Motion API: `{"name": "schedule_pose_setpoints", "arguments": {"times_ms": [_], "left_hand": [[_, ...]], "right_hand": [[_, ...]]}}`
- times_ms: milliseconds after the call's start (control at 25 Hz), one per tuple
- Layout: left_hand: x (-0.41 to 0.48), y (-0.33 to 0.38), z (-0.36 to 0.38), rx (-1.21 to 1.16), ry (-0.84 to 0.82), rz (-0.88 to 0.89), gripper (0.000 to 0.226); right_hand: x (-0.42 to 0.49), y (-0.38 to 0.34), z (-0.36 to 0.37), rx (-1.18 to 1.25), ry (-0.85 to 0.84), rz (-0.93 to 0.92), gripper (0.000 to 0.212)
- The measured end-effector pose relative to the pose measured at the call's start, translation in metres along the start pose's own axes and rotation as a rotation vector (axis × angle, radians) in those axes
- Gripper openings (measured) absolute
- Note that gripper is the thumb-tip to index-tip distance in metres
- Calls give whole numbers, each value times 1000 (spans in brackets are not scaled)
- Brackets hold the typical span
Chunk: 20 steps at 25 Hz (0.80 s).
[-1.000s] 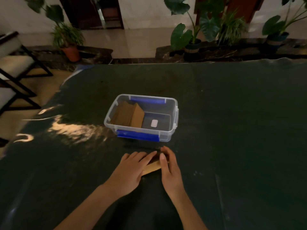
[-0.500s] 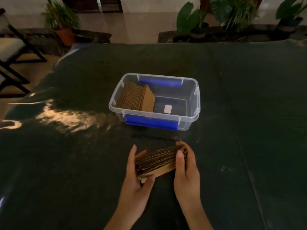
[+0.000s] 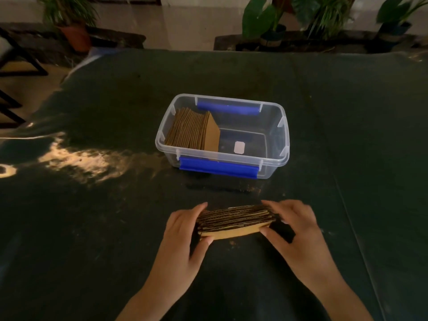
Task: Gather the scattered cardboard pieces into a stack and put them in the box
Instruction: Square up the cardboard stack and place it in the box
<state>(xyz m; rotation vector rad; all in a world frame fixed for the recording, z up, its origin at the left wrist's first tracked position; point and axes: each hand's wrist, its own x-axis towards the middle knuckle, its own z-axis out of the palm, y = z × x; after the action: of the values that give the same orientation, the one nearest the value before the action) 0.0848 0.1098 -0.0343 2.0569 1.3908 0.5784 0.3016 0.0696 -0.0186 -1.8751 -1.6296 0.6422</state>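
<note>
A stack of brown cardboard pieces (image 3: 234,222) stands on edge just above the dark table, pressed between both hands. My left hand (image 3: 183,237) grips its left end and my right hand (image 3: 298,232) grips its right end. Behind them stands a clear plastic box (image 3: 283,144) with blue clips. Inside it, on the left side, another row of cardboard pieces (image 3: 192,130) leans toward the left wall. The right half of the box floor shows only a small white label (image 3: 239,147).
The dark table cover (image 3: 92,205) spreads wide on all sides, with a bright glare patch at the left. Potted plants (image 3: 266,22) line the far edge beyond the table. A black chair frame (image 3: 14,66) stands at the far left.
The flat pile under my hands has been gathered, lifted and turned on edge between both hands. The view has tilted down and closer to the box.
</note>
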Motion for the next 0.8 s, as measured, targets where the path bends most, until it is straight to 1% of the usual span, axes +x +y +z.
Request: {"name": "schedule_pose_setpoints", "arguments": {"times_ms": [80,160,320,400,480,520,560,600,720,800], "left_hand": [[2,-2,-1,64,21,25,55],[4,-2,-2,84,17,30,47],[11,12,-13,94,26,60,43],[23,30,-26,91,87,116,43],[44,52,-39,54,190,178,46],[58,64,-45,26,223,204,48],[72,74,-47,9,233,222,50],[88,83,-48,8,235,235,52],[136,97,-47,46,192,196,53],[163,96,-42,84,100,157,52]], "right_hand": [[3,-3,-4,-50,-16,-28,48],[5,-7,-4,-30,-49,-22,45],[7,-19,-21,-53,-89,-58,34],[22,-30,-50,-11,-26,-159,23],[54,-49,-87,-42,34,-304,30],[77,-58,-104,-84,37,-373,31],[101,-63,-116,-120,9,-409,31],[126,-67,-125,-146,-38,-400,32],[193,-61,-131,-193,-264,-274,29],[219,-46,-119,-257,-368,-193,26]]}}
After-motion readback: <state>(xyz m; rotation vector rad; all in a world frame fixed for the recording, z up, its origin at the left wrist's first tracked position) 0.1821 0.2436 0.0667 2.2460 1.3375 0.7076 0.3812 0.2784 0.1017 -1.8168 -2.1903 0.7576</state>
